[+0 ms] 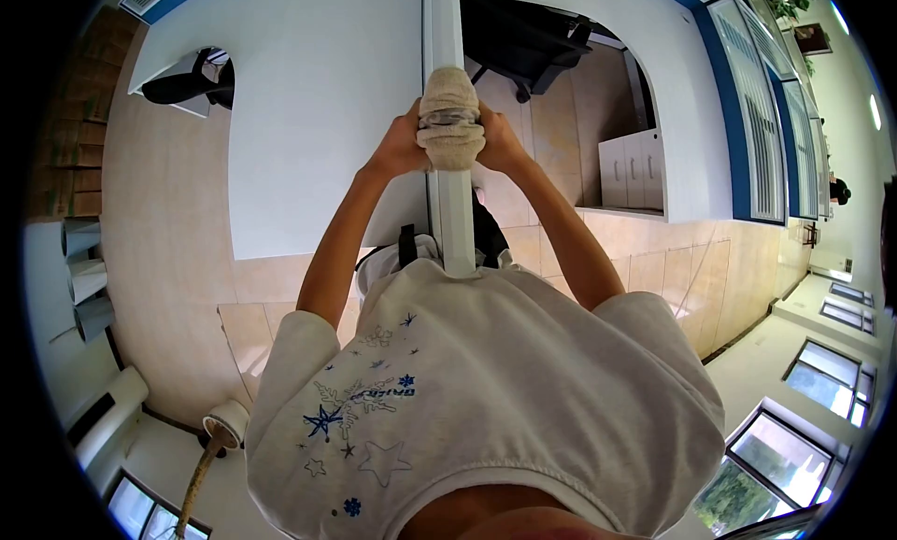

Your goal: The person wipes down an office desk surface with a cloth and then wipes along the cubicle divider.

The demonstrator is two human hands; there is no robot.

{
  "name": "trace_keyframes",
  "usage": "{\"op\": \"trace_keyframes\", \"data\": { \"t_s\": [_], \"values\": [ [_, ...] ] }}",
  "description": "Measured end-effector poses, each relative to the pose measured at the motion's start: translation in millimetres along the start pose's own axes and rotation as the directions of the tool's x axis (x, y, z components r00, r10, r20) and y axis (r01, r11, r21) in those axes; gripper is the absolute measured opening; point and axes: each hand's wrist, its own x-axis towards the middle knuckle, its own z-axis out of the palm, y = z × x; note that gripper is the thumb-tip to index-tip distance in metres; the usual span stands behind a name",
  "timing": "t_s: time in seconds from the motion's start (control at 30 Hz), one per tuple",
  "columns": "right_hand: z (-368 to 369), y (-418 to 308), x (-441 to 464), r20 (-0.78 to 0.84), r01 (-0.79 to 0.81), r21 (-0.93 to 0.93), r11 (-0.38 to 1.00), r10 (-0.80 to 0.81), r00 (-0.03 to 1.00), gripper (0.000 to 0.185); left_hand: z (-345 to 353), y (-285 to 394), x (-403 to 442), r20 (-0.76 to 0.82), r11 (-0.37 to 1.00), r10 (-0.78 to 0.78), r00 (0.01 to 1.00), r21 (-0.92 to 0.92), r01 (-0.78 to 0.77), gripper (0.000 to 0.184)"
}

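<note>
A beige, fuzzy bundle [451, 129] with a grey, shiny band across its middle is held upright over the narrow white top of a partition [457, 218]. My left hand [407, 140] grips its left side, and my right hand [497, 138] grips its right side. Most of my fingers are hidden behind the bundle. Whether the bundle touches the partition top cannot be made out.
Left of the partition is a white desk [322, 120]. On the right are a black office chair [533, 49], a white drawer cabinet [631, 171] and blue-framed panels [738, 110]. A potted trunk [201, 470] stands at lower left.
</note>
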Motion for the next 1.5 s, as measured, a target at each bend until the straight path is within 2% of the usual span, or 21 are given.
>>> {"op": "trace_keyframes", "data": {
  "t_s": [0.03, 0.13, 0.23, 0.33, 0.43, 0.47, 0.5, 0.53, 0.57, 0.6, 0.63, 0.67, 0.7, 0.73, 0.83, 1.03, 1.13, 1.27, 1.43, 1.47, 1.5],
  "values": [
    [-0.2, 0.4, 1.0, -0.002, 0.02, 0.012, 1.0, -0.02, 1.0, 0.076, -1.1, 1.9, -0.8, -0.002, 0.997, 0.017, 1.0, 0.071, -0.017, 0.083],
    [-9.7, -3.6, 0.6, 0.094, -0.048, -0.043, 0.998, 0.052, 0.994, 0.064, -14.0, 31.4, 1.5, 0.104, 0.915, -0.337, 0.936, 0.269, 0.299, 0.084],
    [-17.5, -24.5, 0.8, 0.12, -0.179, -0.203, 0.963, 0.206, 0.971, 0.066, -23.5, 61.6, 7.1, 0.155, 0.869, -0.441, 0.884, 0.321, 0.377, 0.077],
    [-12.0, -11.5, -0.1, 0.101, -0.146, -0.264, 0.954, 0.178, 0.979, 0.077, -16.7, 48.6, 5.7, 0.054, 0.857, -0.34, 0.939, 0.429, 0.286, 0.074],
    [-12.6, -2.4, 4.4, 0.171, -0.2, -0.379, 0.903, 0.281, 0.944, 0.066, -18.0, 59.1, 1.5, 0.036, 0.825, -0.428, 0.903, 0.423, 0.374, 0.071],
    [-11.2, -1.0, 8.0, 0.222, -0.283, -0.342, 0.896, 0.37, 0.902, 0.056, -16.8, 48.1, -1.3, 0.02, 0.876, -0.363, 0.932, 0.348, 0.334, 0.062],
    [-15.2, 2.0, 7.8, 0.194, -0.285, -0.417, 0.863, 0.391, 0.9, 0.052, -15.2, 36.0, -2.7, 0.003, 0.919, -0.296, 0.955, 0.274, 0.284, 0.053],
    [-8.7, 12.1, 2.4, 0.167, -0.219, -0.449, 0.866, 0.322, 0.932, 0.05, -13.1, 23.5, -3.8, -0.014, 0.953, -0.228, 0.974, 0.202, 0.226, 0.045],
    [-13.2, -3.2, 4.1, 0.145, -0.267, -0.454, 0.85, 0.366, 0.919, 0.048, -13.9, 23.6, -0.4, -0.016, 0.955, -0.184, 0.983, 0.233, 0.183, 0.041],
    [-18.3, -5.5, 5.5, 0.148, -0.244, -0.389, 0.888, 0.322, 0.935, 0.044, -14.6, 24.1, 2.8, -0.018, 0.954, -0.14, 0.99, 0.264, 0.14, 0.038],
    [-23.7, -18.0, 14.5, 0.214, -0.209, -0.419, 0.884, 0.32, 0.923, 0.039, -15.3, 25.4, 4.8, -0.02, 0.951, -0.096, 0.995, 0.295, 0.097, 0.034],
    [-32.0, -25.7, 13.2, 0.187, -0.186, -0.46, 0.868, 0.3, 0.935, 0.036, -17.2, 48.9, 4.4, -0.026, 0.932, -0.153, 0.988, 0.33, 0.153, 0.033],
    [-32.7, -20.3, 11.7, 0.182, -0.104, -0.453, 0.885, 0.206, 0.962, 0.036, -20.9, 88.2, 11.0, 0.02, 0.828, -0.417, 0.909, 0.421, 0.37, 0.03],
    [-36.2, -20.7, 14.3, 0.222, -0.093, -0.48, 0.873, 0.223, 0.949, 0.035, -17.3, 60.7, 4.5, -0.029, 0.819, -0.307, 0.951, 0.502, 0.279, 0.027],
    [-22.1, -26.3, 6.1, 0.075, -0.204, -0.426, 0.881, 0.259, 0.963, 0.035, -15.4, 59.1, 5.2, -0.049, 0.794, -0.344, 0.938, 0.518, 0.319, 0.027],
    [-32.5, -20.4, 41.4, 0.198, -0.198, -0.484, 0.852, 0.327, 0.924, 0.036, -26.9, 44.2, 35.0, -0.019, 0.779, -0.308, 0.951, 0.569, 0.264, 0.03],
    [-38.0, -9.3, 63.7, 0.176, -0.198, -0.474, 0.858, 0.313, 0.933, 0.035, -32.8, 24.1, 57.8, -0.045, 0.782, -0.251, 0.967, 0.579, 0.229, 0.029],
    [-40.1, 14.4, 109.5, 0.143, -0.198, -0.508, 0.838, 0.309, 0.94, 0.039, -48.2, 16.4, 103.9, -0.066, 0.764, -0.296, 0.953, 0.582, 0.278, 0.028],
    [-44.5, 41.8, 170.6, 0.077, -0.255, -0.644, 0.722, 0.393, 0.916, 0.045, -67.8, -27.5, 162.2, -0.104, 0.753, -0.152, 0.983, 0.632, 0.183, 0.029],
    [-45.3, 49.8, 182.0, 0.009, -0.278, -0.656, 0.701, 0.376, 0.927, 0.046, -71.4, -40.9, 174.0, -0.112, 0.744, -0.146, 0.983, 0.642, 0.184, 0.029],
    [-50.1, 59.9, 194.3, 0.016, -0.272, -0.629, 0.728, 0.362, 0.932, 0.047, -72.2, -48.6, 187.4, -0.116, 0.762, -0.105, 0.988, 0.629, 0.155, 0.029]
  ]
}}
